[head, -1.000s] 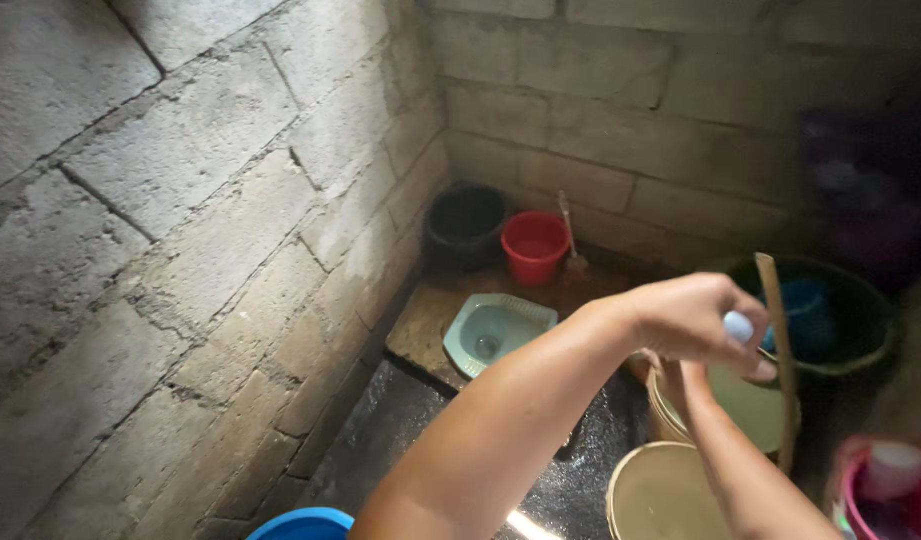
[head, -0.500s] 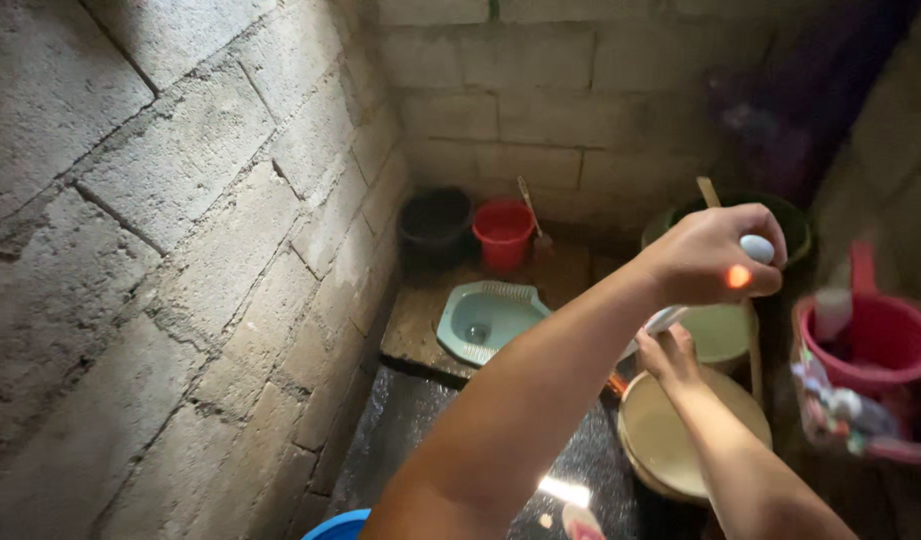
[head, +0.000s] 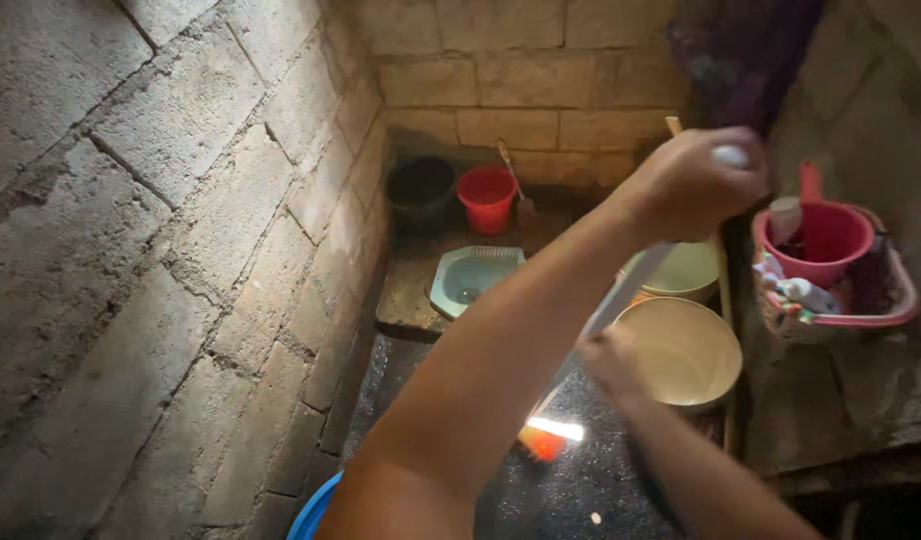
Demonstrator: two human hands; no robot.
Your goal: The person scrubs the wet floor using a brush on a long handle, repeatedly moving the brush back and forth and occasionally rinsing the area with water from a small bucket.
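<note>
Both hands gripping one long brush handle (head: 621, 290): left hand (head: 693, 185) clenching top, right hand (head: 609, 360) lower; two pale basins (head: 686, 350) sitting beside; one red bucket (head: 488, 198), one black bucket (head: 422, 190) standing behind squat pan (head: 473, 278).

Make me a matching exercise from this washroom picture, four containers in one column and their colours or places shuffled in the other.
Things:
1. small bucket in the far corner
2. squat pan
3. dipper in the basket
4. pail nearest the right hand

Descriptions:
A. pale teal, set in the raised step
B. cream, holding water
C. red, beside a dark bucket
D. pink, with an upright handle

Pairs: 1-C, 2-A, 3-D, 4-B
</note>
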